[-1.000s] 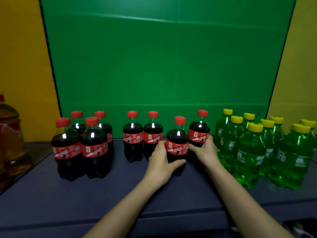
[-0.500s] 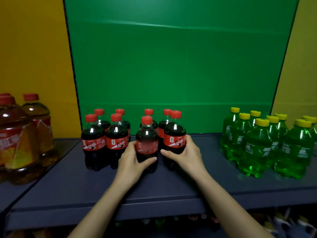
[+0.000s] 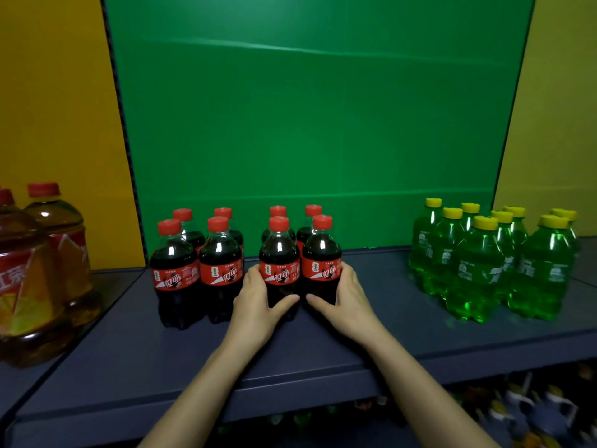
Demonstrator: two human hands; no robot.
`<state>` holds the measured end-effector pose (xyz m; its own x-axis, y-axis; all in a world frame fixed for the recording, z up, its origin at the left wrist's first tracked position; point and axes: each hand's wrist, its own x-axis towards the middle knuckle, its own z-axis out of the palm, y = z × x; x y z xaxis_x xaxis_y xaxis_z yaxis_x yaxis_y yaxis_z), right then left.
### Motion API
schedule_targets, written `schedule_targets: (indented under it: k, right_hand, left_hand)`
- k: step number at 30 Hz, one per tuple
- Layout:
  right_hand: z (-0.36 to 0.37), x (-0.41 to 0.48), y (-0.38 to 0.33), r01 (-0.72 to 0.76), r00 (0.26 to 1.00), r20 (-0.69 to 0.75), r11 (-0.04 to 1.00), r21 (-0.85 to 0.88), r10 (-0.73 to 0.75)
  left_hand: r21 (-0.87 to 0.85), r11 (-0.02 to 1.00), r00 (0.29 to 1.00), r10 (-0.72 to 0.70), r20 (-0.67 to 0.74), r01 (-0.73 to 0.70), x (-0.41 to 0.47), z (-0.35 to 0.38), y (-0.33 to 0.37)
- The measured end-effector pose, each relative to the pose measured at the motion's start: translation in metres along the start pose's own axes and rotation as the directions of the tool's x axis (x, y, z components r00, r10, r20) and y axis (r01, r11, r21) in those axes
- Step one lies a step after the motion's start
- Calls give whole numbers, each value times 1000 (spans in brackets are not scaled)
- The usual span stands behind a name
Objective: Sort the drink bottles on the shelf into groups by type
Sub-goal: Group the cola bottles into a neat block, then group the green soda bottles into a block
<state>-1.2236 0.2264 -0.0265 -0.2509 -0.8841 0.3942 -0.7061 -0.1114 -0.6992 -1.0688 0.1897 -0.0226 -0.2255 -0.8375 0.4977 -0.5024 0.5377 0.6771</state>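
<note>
1. Since a second ago the two held colas have travelled from just beside the green bottles [image 3: 481, 270] toward 9 o'clock. Half a second ago the left one stood nearer the shelf edge than the right one; now they stand level.
2. The left hand [image 3: 258, 299] grips the left cola [image 3: 279, 253]. Its fingers [image 3: 250, 274] curl round the 9 o'clock side and the thumb crosses the front, low down.
3. The right hand [image 3: 347, 297] grips the right cola [image 3: 321, 250] in mirror fashion, fingers [image 3: 345, 273] clamped on the 3 o'clock side.
4. Both colas stand upright on the shelf [image 3: 403, 305], side by side and touching, thumbs nearly meeting below them.
5. A back pair [image 3: 312, 211] of colas stands directly at 12 o'clock of the held two.
6. Four colas [image 3: 220, 253] form a block just at 9 o'clock, apart by a narrow gap.
7. The green bottles cluster well apart at 3 o'clock.
8. Big tea bottles [image 3: 29, 263] stand at far 9 o'clock on the neighbouring shelf section.
9. A green backdrop [image 3: 316, 124] rises behind the shelf.
</note>
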Motion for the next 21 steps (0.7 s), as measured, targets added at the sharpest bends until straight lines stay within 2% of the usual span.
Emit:
schedule_targets:
  k: [9,12,16,18,21]
  right_hand:
    - [-5,-8,0,-24,999,-28,1000,19,25]
    - [-24,-18,5,-25,997,-68,999,24,27]
    - [-63,-39,15,43,980,-195,996,76,-27]
    - [-87,-51,22,66,966,-255,994,86,-42]
    - [-125,-67,38,60,943,-332,994,93,-26]
  left_hand:
    - [33,999,1000,27,-3,-27,0,3,1]
    - [87,995,995,60,-82,-52,-14,-2,14]
    - [157,962,912,262,-315,-223,-37,3,42]
    - [139,929,878,369,-305,-343,-43,18,61]
    - [10,890,871,449,-200,-456,-45,49,89]
